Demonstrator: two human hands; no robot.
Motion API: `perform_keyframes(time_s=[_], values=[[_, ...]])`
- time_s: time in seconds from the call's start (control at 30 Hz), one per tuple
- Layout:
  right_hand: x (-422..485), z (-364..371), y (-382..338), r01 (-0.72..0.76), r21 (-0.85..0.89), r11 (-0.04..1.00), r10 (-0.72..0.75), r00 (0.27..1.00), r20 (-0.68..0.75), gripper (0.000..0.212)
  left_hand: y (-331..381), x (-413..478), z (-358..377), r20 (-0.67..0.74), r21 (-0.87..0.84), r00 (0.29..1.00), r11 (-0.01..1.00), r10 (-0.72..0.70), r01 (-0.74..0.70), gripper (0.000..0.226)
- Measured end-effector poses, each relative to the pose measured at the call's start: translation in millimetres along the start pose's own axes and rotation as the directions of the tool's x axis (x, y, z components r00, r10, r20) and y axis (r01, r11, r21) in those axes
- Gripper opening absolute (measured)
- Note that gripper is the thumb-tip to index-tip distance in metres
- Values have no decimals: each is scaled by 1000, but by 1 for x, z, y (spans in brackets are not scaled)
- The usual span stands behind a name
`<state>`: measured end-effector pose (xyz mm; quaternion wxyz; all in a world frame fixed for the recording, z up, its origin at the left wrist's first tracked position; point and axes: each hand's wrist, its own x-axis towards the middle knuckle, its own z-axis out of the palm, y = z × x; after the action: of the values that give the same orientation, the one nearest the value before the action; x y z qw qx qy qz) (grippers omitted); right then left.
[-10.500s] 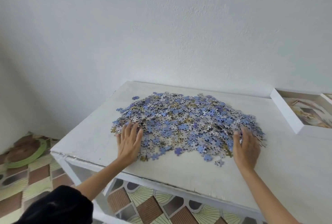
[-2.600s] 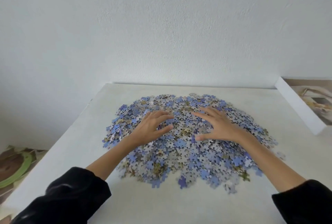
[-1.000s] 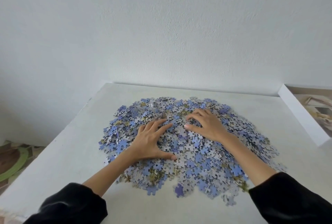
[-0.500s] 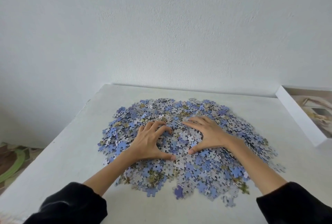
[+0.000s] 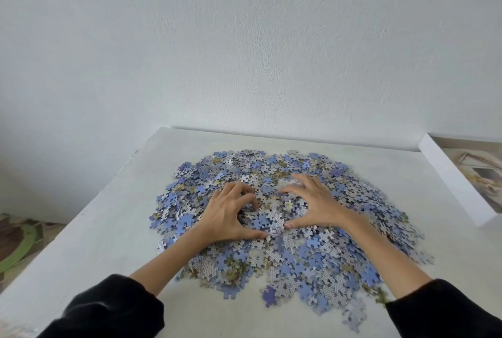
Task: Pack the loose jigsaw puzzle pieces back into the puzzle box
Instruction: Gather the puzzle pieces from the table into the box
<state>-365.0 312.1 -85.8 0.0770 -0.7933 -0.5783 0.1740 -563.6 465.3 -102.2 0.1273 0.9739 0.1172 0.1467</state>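
At the lower left edge of the frame a strip of patterned tiled floor (image 5: 16, 245) shows, with a green ring on it that the frame cuts off. Beside it begins the flat white counter (image 5: 108, 229), its far edge meeting a plain white textured wall (image 5: 244, 39).

A black fabric sleeve (image 5: 108, 308) comes in from the bottom left, and its bare forearm reaches to the left hand (image 5: 228, 215), which rests on the heap of loose blue, grey-white and olive cardboard jigsaw pieces (image 5: 298, 256). Its fingers are curled down into the pieces with the tips tucked out of sight and the thumb lying flat toward the middle. I cannot tell whether any pieces are caught underneath.

The heap spreads wide across the middle of the counter, thinning to a few stray pieces at its near edge. Many lie face down, showing a dotted grey backing.

Just right of centre the right hand (image 5: 315, 204) sits on the heap, released, fingers spread and arched with the tips on the pieces and the thumb pointing toward the left thumb. The two thumbs come close but do not touch. Its own black sleeve fills the bottom right corner.

At the far right, apart from the heap, stands the shallow white-walled rectangular puzzle box (image 5: 448, 183), cut off by the frame. A pale beige picture shows inside it, too blurred to read.
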Motion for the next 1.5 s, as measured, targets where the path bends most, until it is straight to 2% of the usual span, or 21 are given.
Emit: perform_keyframes(time_s=[0.03,0.1,0.2,0.27,0.43,0.5,0.67,0.83,1.0,1.13,1.33,1.5], values=[[1,1,1,-7,-40,999,8,1000,21,108,0,0,0,1,4,1000,1000,5,-5,68],[3,1,3,-5,-81,997,8,999,38,118,0,1,0,27,13,1000,1000,0,0,76],[2,-3,1,17,-90,996,-16,1000,9,112,0,2,-1,54,23,998,1000,-6,5,87],[2,-5,-1,22,-44,999,-23,999,-22,98,1,3,-2,56,23,998,1000,-10,8,88],[1,1,-5,57,65,996,-54,998,-44,45,1,5,-1,35,6,999,1000,-15,14,82],[-1,2,-7,82,67,994,-77,994,-76,37,1,5,-1,18,0,1000,1000,1,-1,76],[0,3,-12,112,88,990,-100,986,-132,42,1,5,-1,-36,-11,998,999,51,-51,54],[0,4,-16,161,76,984,-142,968,-209,22,1,6,1,-83,-12,993,997,80,-81,47],[-3,-2,-21,161,99,982,-126,947,-295,22,2,9,2,-103,-16,987,992,121,-123,21],[-3,-8,-22,161,93,983,-122,937,-328,21,4,11,-4,-117,35,971,978,210,-207,18],[-6,-23,-25,159,47,986,-130,916,-378,22,7,16,-9,-169,130,905,919,390,-371,16],[-10,-37,-32,170,40,985,-138,897,-419,22,9,22,-17,-229,141,863,893,450,-428,22]])
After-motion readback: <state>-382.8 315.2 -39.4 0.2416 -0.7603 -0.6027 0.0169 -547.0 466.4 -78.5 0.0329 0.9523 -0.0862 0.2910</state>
